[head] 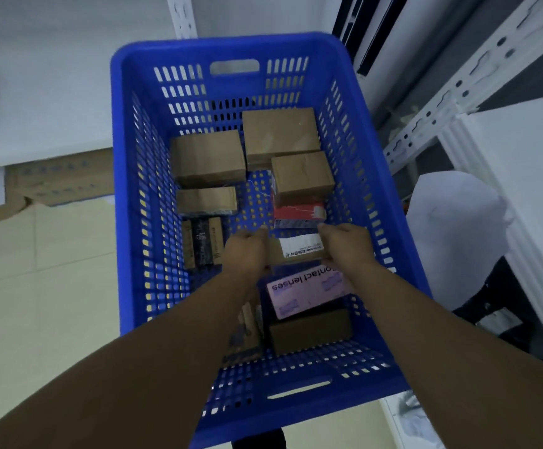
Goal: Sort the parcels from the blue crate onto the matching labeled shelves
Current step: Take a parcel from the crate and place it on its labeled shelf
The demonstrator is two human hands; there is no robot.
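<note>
Both hands are down in the blue crate (377, 196). The left hand (247, 251) grips one end of a small brown parcel (299, 251) and the right hand (344, 244) grips the other, fingers curled over its far edge. White label facing up! The parcel sits between the two hands, around the middle of the crate, a little to the right. I can't tell whether it is off the crate bottom.

Just beyond the fingertips lies a red box (299, 215), with a brown box (300, 175) right behind it. Nearer the person is a pink box (305, 291) printed "contact lenses", its corner under the right forearm. A plain carton (309, 330) sits by the near wall.

Over on the left side there's a dark box (202, 243), then a flat brown pack (207, 200) beyond it. Two big cartons (279, 134) fill the far end.

Right of the crate stands a white metal rack (458, 89). To the left is pale floor (36, 286), with cardboard boxes (62, 179) resting on it.
</note>
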